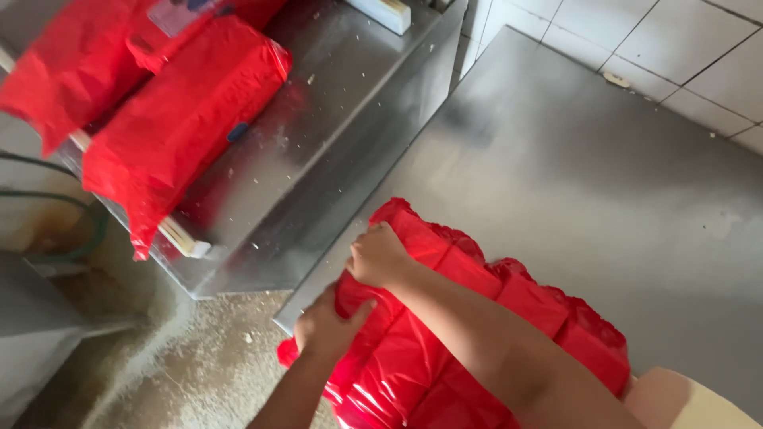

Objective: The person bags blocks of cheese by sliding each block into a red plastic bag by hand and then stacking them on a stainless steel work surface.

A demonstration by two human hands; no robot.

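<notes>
Stainless-steel worktops fill a white-tiled room [636, 40], where a person bends over a red plastic-wrapped bale [477, 318] lying at the near corner of the larger steel table [572, 175]. The bale's near end hangs past the table's front edge, above a speckled, crumb-strewn floor [199, 357]. The right hand [380, 256] is clenched on the crimped top seam of the wrapper, knuckles up, pinching the film. The left hand [326, 326] grips the bale's near end lower down, thumb pressed into the plastic, so both hands hold the same package, close together but not touching.

Across a narrow gap, a second steel counter [342, 127] carries two more red packages: one long bale [179, 119] jutting over that counter's near edge, another [71, 71] at its far left corner. A pale block [381, 12] rests near that counter's back edge, and a green hose [56, 199] loops below on the left.

Handled well, the grip calls for the lower hand to brace the overhanging end while the upper hand works the seam, since the slick film looks apt to slip and the bale's weight sits close to the edge. Sliding the bale further onto the table would likely steady it.
</notes>
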